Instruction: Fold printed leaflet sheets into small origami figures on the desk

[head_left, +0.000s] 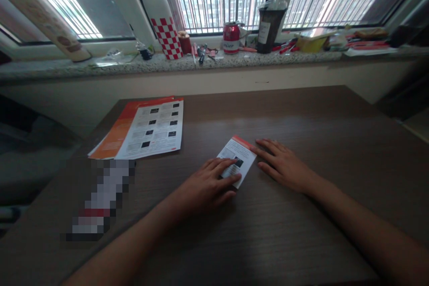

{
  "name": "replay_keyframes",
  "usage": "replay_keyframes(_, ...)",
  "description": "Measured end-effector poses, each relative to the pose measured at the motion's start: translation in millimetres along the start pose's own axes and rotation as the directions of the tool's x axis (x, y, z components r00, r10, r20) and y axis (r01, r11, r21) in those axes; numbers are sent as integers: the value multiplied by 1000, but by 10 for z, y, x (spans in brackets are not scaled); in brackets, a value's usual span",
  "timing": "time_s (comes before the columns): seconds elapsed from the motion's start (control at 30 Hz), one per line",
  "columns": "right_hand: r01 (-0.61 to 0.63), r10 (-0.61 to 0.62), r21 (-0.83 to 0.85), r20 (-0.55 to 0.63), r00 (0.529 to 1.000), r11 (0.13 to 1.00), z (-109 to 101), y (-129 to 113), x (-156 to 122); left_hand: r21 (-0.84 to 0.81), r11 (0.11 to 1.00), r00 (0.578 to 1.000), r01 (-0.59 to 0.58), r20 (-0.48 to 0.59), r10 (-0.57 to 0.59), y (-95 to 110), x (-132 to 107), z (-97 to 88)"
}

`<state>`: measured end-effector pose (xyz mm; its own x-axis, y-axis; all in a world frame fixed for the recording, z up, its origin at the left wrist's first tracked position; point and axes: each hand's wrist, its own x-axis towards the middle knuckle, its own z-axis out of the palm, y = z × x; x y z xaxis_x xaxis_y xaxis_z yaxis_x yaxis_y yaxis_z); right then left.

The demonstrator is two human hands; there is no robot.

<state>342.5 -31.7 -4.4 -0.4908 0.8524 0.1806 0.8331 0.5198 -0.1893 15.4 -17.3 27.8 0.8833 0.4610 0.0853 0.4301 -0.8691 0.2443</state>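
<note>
A small white printed card [246,161] with an orange-red strip along its far edge lies at an angle on the brown table [301,116]. My left hand [214,183] rests over the card's near left part, fingers spread and partly covering it. To the right, my right hand [284,163] lies flat on the tabletop, its fingers apart. The tip of one right finger reaches the card's right corner. Neither hand grips anything.
Printed sheets [154,132] with orange margins lie at the table's far left. Nearer is a pixelated object [103,201]. Along the windowsill [134,69] stand a checked bottle [164,31], a red can [231,38], a dark drink cup [268,27] and assorted small items.
</note>
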Motion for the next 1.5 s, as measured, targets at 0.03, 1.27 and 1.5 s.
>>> replay_keyframes(0.03, -6, 6, -2, -1, 1000, 1000, 3, -4, 2, 3, 1000, 1000, -2, 10, 2, -6, 2, 5)
replay_keyframes(1.27, 141, -140, 263, -24, 990, 955, -162, -224, 90, 95, 986, 969, 134, -221, -110, -29, 124, 147)
replay_keyframes(1.5, 136, -136, 270, -19, 990, 953, -161, -227, 83, 106, 984, 971, 140, -208, -115, -33, 121, 128)
